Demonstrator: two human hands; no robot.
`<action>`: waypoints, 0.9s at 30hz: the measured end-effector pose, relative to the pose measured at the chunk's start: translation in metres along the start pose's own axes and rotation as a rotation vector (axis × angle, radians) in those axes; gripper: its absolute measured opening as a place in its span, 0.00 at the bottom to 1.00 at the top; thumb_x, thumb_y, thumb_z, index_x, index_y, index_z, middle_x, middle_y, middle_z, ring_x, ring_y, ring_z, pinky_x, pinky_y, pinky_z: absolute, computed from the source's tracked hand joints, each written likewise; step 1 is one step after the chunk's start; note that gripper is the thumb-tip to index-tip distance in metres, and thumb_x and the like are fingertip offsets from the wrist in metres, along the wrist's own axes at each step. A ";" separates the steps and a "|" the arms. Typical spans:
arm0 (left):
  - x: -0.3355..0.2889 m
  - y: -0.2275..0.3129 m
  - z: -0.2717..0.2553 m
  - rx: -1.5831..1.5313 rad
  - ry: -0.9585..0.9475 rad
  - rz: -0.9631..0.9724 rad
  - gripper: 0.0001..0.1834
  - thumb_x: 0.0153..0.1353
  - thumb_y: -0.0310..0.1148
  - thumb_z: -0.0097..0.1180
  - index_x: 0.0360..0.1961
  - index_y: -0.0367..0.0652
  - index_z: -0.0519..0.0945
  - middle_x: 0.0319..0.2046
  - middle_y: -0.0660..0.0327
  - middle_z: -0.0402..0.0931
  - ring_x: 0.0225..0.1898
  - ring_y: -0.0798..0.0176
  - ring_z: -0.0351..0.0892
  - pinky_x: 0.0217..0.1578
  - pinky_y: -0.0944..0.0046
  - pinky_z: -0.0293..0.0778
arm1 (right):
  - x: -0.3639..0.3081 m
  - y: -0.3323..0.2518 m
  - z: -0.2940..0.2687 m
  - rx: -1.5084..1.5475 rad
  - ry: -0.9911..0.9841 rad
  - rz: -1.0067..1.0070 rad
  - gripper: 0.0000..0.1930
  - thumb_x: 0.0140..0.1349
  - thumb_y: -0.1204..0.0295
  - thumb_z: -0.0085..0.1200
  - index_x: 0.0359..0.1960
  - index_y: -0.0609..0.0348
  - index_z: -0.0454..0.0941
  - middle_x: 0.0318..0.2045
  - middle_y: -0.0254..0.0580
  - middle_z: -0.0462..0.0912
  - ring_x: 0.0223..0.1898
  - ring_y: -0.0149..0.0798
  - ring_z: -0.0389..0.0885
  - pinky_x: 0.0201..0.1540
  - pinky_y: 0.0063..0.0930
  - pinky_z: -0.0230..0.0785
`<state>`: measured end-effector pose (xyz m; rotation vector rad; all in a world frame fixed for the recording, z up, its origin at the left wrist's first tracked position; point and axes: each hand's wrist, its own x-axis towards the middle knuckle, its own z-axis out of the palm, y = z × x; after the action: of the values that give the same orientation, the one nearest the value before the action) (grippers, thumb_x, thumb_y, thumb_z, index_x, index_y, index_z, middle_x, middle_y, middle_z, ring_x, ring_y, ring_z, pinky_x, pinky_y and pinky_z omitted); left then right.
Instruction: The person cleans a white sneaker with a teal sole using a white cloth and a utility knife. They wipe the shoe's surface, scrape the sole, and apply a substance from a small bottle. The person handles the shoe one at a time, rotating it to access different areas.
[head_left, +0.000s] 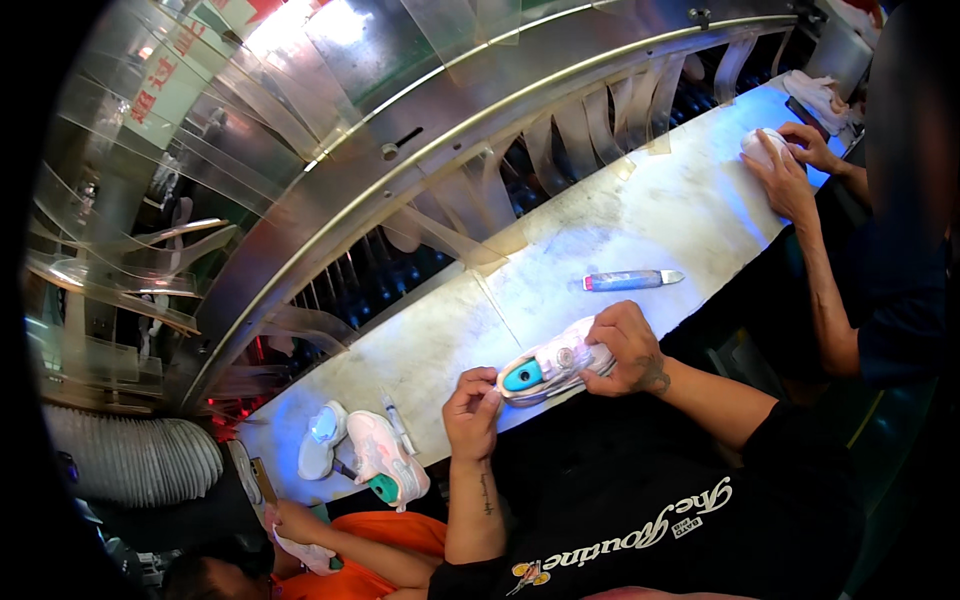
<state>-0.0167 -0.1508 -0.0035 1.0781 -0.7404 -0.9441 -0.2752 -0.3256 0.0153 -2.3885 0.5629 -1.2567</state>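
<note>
A pale pinkish-white sneaker (565,352) lies on its side between my hands at the near edge of the long white worktable (560,250). A teal shoe last (522,376) shows in its opening. My left hand (472,412) pinches the heel end with thumb and fingertips. Over the toe end, my right hand (625,350) is closed, its fingers on the upper. Just beyond it on the table lies a blue-handled tool (630,281) with a pale pointed tip.
To the left rest a pink sneaker (382,450) with a green last, a pale shoe (322,440) and a thin pen-like tool (397,425). A metal machine with hanging clear strips (540,155) borders the far side. Co-workers' hands (785,175) work at right, another's sleeve (390,535) lower left.
</note>
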 end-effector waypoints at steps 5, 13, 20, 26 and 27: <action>0.003 -0.009 0.005 -0.163 0.051 -0.048 0.05 0.72 0.24 0.66 0.43 0.39 0.80 0.56 0.54 0.80 0.58 0.60 0.78 0.66 0.56 0.71 | 0.003 -0.002 -0.001 0.000 -0.004 -0.031 0.25 0.45 0.62 0.78 0.43 0.57 0.82 0.42 0.47 0.81 0.43 0.53 0.80 0.47 0.45 0.73; 0.003 -0.017 0.006 -0.111 0.031 0.022 0.11 0.73 0.30 0.70 0.46 0.39 0.79 0.53 0.52 0.82 0.59 0.55 0.80 0.67 0.51 0.73 | 0.002 -0.002 -0.004 -0.011 -0.003 -0.004 0.24 0.45 0.61 0.78 0.42 0.55 0.82 0.42 0.44 0.81 0.44 0.51 0.80 0.48 0.44 0.74; 0.000 -0.034 -0.006 -0.162 0.052 0.132 0.10 0.74 0.31 0.70 0.46 0.38 0.81 0.54 0.51 0.83 0.60 0.53 0.81 0.66 0.49 0.76 | 0.009 0.000 -0.002 -0.001 -0.023 -0.016 0.24 0.45 0.61 0.79 0.41 0.56 0.82 0.41 0.46 0.81 0.43 0.52 0.81 0.48 0.44 0.75; 0.013 -0.019 0.001 0.125 -0.081 0.101 0.09 0.73 0.28 0.65 0.37 0.41 0.77 0.55 0.54 0.78 0.59 0.60 0.76 0.62 0.58 0.73 | -0.004 0.013 0.006 0.044 -0.037 -0.061 0.26 0.45 0.66 0.75 0.44 0.61 0.77 0.40 0.54 0.76 0.41 0.55 0.75 0.44 0.48 0.71; 0.011 -0.014 -0.002 0.076 -0.103 0.103 0.08 0.73 0.27 0.65 0.37 0.42 0.76 0.56 0.55 0.77 0.61 0.59 0.75 0.64 0.58 0.72 | -0.004 0.010 0.013 0.086 -0.012 -0.062 0.26 0.45 0.67 0.73 0.45 0.61 0.76 0.41 0.55 0.75 0.41 0.56 0.75 0.45 0.49 0.71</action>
<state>-0.0144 -0.1628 -0.0172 1.0531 -0.9151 -0.8943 -0.2681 -0.3299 0.0005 -2.3566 0.4251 -1.2656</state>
